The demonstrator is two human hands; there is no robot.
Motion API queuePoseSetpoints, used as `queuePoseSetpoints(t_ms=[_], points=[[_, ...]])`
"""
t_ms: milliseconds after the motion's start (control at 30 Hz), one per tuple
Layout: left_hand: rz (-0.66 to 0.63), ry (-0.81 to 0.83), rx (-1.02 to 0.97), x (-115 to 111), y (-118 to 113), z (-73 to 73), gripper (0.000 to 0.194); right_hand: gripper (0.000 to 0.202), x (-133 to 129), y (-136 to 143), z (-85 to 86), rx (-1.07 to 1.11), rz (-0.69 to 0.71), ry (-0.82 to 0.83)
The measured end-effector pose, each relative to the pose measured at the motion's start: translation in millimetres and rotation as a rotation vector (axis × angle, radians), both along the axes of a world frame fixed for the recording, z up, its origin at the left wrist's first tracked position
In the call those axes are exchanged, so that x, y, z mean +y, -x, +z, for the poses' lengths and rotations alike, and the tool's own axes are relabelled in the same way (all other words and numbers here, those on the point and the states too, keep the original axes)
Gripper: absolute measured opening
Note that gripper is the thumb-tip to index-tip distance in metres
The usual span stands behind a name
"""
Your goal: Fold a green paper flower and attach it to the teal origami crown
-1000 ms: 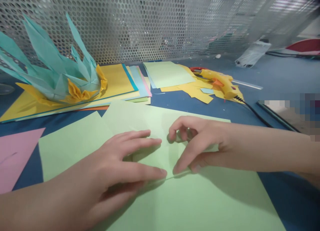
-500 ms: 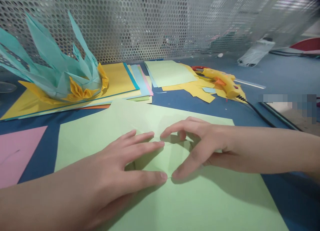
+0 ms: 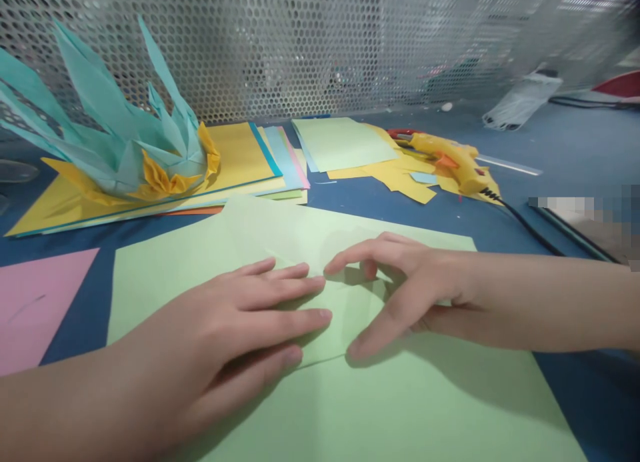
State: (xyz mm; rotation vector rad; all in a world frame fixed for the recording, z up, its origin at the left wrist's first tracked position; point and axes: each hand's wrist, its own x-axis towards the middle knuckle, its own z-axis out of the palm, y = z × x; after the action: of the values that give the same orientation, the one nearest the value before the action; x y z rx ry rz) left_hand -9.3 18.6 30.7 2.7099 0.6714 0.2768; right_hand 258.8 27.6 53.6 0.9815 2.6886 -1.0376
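Spreading palm-down across the green paper in the head view, the left hand point(image 3: 225, 329) has its fingers extended and slightly apart, grasping nothing. The right hand point(image 3: 415, 279) arches opposite it, thumb and forefinger well apart, their tips touching down on the paper at the near and far sides. The two hands are separate, though the forefinger tip comes very near the left fingertips. Between and beneath them lies a smaller green piece point(image 3: 337, 332), its near edge showing from the left hand to the right thumb; the hands hide much of its outline. It lies on the large green paper point(image 3: 390, 409), which covers the near middle of the blue table point(image 3: 350, 194).

At the near left is a pink sheet point(image 3: 45, 302) with a dark curved mark. At the far left, a turquoise and orange-yellow folded-paper figure point(image 3: 125, 162) stands on stacked coloured sheets point(image 3: 240, 152). Right of that stack lies a pale green sheet point(image 3: 345, 145), beside yellow scraps point(image 3: 393, 181) and a yellow glue gun point(image 3: 460, 161). A perforated metal panel point(image 3: 225, 62) rises behind.
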Motion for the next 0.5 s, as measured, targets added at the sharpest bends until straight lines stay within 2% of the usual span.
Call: queuePoseSetpoints(t_ms=[200, 333, 500], points=[[-0.078, -0.135, 0.033, -4.0, 2.6, -7.8, 0.048, 0.041, 2.7, -1.0, -2.0, 0.017, -0.004, 0.036], [-0.133, -0.157, 0.061, -4.5, 6.4, -15.6, 0.062, 0.039, 4.6, -2.2, -5.0, 0.071, -0.012, 0.039], [-0.162, -0.197, 0.137, -5.1, 5.3, -10.8, 0.057, 0.033, 4.8, -4.3, -8.8, 0.142, -0.031, 0.056]])
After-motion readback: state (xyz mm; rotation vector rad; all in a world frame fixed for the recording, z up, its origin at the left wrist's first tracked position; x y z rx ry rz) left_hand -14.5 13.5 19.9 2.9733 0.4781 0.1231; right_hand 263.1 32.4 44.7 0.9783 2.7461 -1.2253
